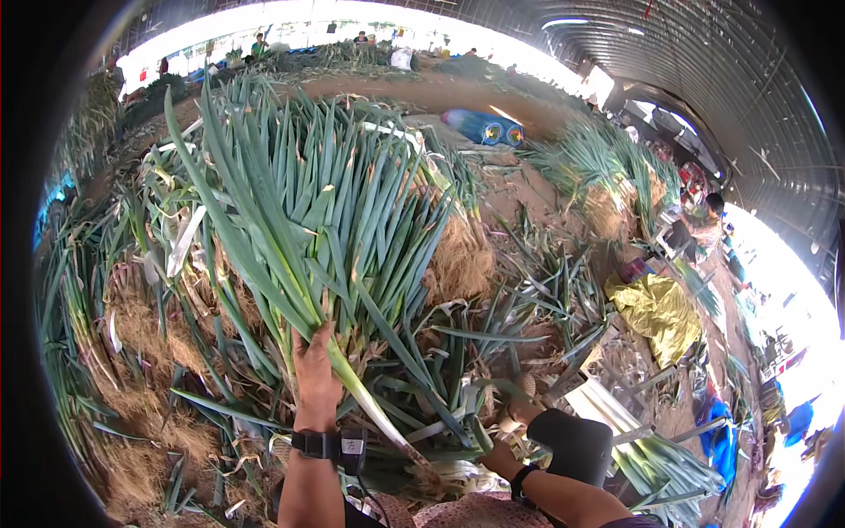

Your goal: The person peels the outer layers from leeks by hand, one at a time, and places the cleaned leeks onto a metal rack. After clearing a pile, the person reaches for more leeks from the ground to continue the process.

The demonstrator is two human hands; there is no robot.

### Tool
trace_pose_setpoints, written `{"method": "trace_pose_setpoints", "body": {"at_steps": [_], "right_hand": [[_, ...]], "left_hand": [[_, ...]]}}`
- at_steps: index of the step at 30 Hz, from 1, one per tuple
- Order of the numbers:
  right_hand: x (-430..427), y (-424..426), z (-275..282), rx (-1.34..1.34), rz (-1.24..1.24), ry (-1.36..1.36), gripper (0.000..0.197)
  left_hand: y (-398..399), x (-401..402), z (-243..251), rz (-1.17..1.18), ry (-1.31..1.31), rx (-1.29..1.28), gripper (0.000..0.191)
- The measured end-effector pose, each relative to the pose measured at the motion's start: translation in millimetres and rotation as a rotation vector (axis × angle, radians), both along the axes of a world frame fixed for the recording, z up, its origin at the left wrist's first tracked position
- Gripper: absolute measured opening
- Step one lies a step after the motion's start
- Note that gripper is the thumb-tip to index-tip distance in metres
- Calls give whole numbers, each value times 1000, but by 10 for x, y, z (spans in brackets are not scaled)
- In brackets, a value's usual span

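Note:
My left hand grips one large green onion where its leaves fan out from the stalk. Its green leaves rise toward the upper left, and its white stalk slants down to a rooted end near my lap. Directly behind that hand stands a thick bundle of green onions with long leaves. My right hand is low, close to my knee, with its fingers curled around a green onion leaf. The fingertips are partly hidden. Peeled green onions with white stalks lie in a rack to the right.
More rooty onion bundles crowd the left. Loose leaves litter the ground ahead. A yellow sack and a blue bag lie at the right. Blue rolls rest farther off. Another person sits at the right.

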State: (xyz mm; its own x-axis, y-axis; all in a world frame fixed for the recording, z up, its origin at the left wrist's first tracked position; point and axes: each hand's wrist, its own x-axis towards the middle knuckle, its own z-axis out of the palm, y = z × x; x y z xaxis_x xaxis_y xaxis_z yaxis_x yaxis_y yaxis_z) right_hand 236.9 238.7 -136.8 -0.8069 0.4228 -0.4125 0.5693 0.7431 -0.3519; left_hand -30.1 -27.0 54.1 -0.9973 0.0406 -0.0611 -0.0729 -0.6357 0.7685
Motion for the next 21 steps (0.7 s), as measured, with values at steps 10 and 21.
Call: {"method": "trace_pose_setpoints", "body": {"at_steps": [10,21], "right_hand": [[-1540,-1262,1162,-712,38,724,50],[-1688,-1032,2023,-1281,96,803,44]], "left_hand": [[306,321,114,-173,241,55,54],[369,280,-43,-612,10,317,33]]}}
